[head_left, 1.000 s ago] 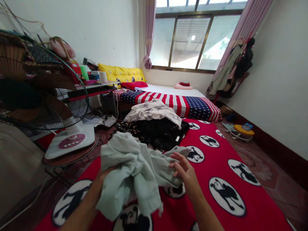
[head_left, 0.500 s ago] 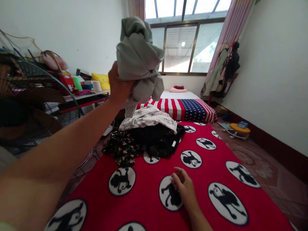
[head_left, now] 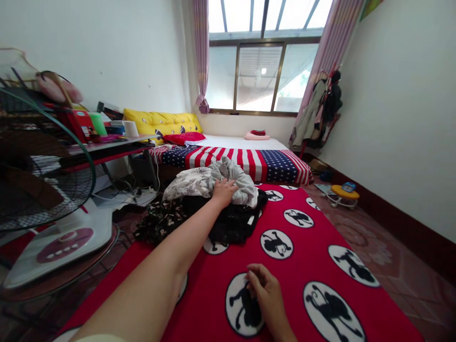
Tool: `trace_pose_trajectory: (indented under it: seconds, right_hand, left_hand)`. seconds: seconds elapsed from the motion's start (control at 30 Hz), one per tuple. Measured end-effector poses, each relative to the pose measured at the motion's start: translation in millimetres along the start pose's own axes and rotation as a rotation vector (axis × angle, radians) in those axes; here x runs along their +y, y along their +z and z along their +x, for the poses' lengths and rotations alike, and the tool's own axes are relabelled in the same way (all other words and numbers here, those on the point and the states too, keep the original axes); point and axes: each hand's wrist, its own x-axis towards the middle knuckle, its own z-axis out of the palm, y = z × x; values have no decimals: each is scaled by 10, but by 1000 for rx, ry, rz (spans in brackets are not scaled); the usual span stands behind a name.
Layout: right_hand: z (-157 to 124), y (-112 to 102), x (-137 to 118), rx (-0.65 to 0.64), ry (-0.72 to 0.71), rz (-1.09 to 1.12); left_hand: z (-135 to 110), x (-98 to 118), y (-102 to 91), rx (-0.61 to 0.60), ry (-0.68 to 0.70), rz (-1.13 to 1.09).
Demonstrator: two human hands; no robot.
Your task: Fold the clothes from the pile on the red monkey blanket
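My left hand (head_left: 224, 191) rests with spread fingers on a bunched grey garment (head_left: 244, 183), which lies on top of a heap of clothes. Beneath it is a white garment with a grey pattern (head_left: 188, 183). Lower in the heap are black clothes (head_left: 231, 228) with a small white tag, and a black floral garment (head_left: 160, 221) on the left. Nearer to me, my right hand (head_left: 267, 292) hovers at or touches the red blanket (head_left: 285, 304) with monkey prints, its fingers loosely bent and apart. Nothing shows in it.
Beyond the heap stands a bed with a stars-and-stripes cover (head_left: 245, 161). On the left are a fan (head_left: 42, 166), a cluttered desk (head_left: 117, 142) and a stool (head_left: 64, 256). Coats (head_left: 315, 114) hang at the right wall, above a small yellow stool (head_left: 345, 192).
My left hand has come down from high up and set the grey garment on the heap; its grip has loosened. The view has shifted slightly. My right hand has stayed near the same spot.
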Motion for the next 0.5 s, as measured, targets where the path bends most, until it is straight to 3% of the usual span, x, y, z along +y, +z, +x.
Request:
trace_pose_trajectory:
  seconds: [0.13,0.27,0.4,0.5]
  right_hand:
    - [-2,-17,15,-6,-10,-29]
    - [-1,-28,61,-28,-36,-31]
    - [10,-27,73,-43,-59,-41]
    - [11,-26,52,-42,-62,-36]
  left_hand:
    - [116,1,-20,-98,36,32]
    - [213,-83,-230,-179,46,30]
    - [241,-172,-467,-137,37,14]
    - [152,-329,-516,-130,-1,11]
